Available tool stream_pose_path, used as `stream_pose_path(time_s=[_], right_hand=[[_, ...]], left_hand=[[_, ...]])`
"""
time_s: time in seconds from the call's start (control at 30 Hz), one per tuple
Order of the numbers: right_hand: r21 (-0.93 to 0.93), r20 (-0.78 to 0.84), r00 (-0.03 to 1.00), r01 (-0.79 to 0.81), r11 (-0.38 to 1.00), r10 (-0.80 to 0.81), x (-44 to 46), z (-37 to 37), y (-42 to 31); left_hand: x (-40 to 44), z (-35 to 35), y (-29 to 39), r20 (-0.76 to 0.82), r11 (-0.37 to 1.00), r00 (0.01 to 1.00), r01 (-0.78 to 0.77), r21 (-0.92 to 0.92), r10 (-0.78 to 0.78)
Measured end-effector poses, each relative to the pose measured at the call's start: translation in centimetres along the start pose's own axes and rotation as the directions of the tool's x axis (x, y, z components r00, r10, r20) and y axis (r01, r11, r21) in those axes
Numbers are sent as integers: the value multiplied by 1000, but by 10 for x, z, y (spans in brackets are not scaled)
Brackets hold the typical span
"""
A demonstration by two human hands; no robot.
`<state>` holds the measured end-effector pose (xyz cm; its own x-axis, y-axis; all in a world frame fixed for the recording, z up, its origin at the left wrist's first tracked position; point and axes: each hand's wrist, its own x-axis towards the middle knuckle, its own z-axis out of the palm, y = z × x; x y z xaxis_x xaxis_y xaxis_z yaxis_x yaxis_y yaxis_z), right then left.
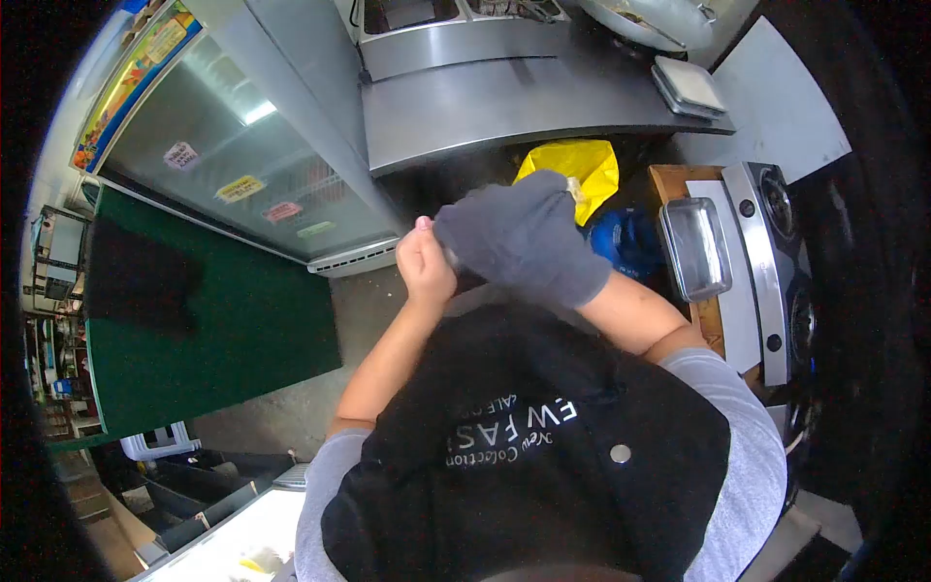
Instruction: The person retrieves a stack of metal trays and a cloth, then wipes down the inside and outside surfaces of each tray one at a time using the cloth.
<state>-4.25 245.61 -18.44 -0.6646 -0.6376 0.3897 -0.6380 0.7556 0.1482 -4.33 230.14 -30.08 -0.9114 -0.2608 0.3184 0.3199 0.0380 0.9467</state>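
Note:
A dark grey cloth is held up in front of my chest, above the black apron. My left hand is closed at the cloth's left edge, with the thumb on top. The cloth covers my right hand up to the wrist, so its fingers are hidden. Just beyond the cloth is a yellow bag.
A glass-door fridge stands at the left beside a green panel. Ahead is a steel counter with a large pan. To the right are a clear tray, a blue container and a stove.

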Motion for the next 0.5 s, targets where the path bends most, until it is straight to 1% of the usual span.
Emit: stream_pose_path(time_s=[0.03,0.1,0.13,0.17,0.2,0.23,0.27,0.3,0.33,0.37,0.4,0.43,0.47,0.5], right_hand=[[1,1,1000,0,1000,0,2,1,0],[245,85,996,-5,970,-16,6,4,2],[252,90,996,-12,968,-11,6,8,6],[297,31,996,66,953,-79,6,15,14],[330,-35,988,150,932,-147,5,21,23],[322,-36,988,155,934,-152,2,27,32],[298,-43,986,166,940,-160,-2,33,42],[279,-49,984,178,943,-171,-6,36,48],[330,-4,985,162,930,-170,-10,37,52],[330,-4,984,168,929,-177,-8,42,50],[240,6,985,163,957,-170,-6,48,45],[141,14,987,154,978,-158,-4,51,42],[131,10,989,148,980,-150,-2,52,41],[168,18,992,121,978,-126,-1,45,32]], left_hand=[[-1,-1,2,0,1000,1000,1,0,-1],[1,-7,10,10,995,998,-67,-75,68],[6,-17,9,69,985,983,-171,19,169],[5,-24,14,73,986,984,-164,20,162],[6,-29,27,27,995,994,-104,-2,104],[10,-34,37,-23,998,998,-50,-30,50],[11,-42,42,-23,990,1000,-23,-142,20],[12,-43,39,-33,989,999,-28,-142,24],[11,-43,34,-56,990,998,20,-138,-28],[11,-42,30,-74,988,994,71,-135,-81],[12,-41,29,-66,985,990,112,-134,-121],[10,-38,30,-56,985,991,112,-135,-120],[9,-33,31,-46,985,988,141,-100,-146],[6,-27,31,-40,982,983,177,-62,-180]])
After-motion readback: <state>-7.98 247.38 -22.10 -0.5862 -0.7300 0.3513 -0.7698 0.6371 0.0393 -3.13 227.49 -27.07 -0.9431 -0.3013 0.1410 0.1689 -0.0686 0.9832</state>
